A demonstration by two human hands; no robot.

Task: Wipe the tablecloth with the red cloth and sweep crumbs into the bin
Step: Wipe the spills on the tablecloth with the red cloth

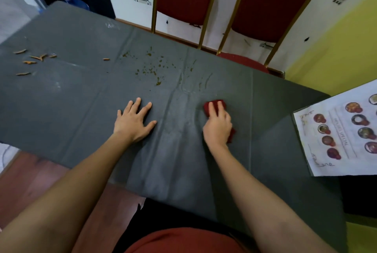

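Note:
A dark grey tablecloth (81, 93) covers the table. My right hand (217, 125) presses a bunched red cloth (212, 105) onto it at centre right; the cloth shows past my fingertips and beside my palm. My left hand (133, 120) lies flat on the tablecloth, fingers spread, holding nothing. Brownish sauce spatters (151, 67) dot the cloth beyond my hands, with wet streaks (195, 81) to their right. Orange-brown crumbs (33, 58) lie scattered at the far left. No bin is in view.
Two red chairs with gold frames (234, 8) stand at the table's far side. A picture menu sheet (338, 132) lies at the right edge. A blue water bottle (74, 1) stands beyond the far left corner. Wooden floor shows at the near left.

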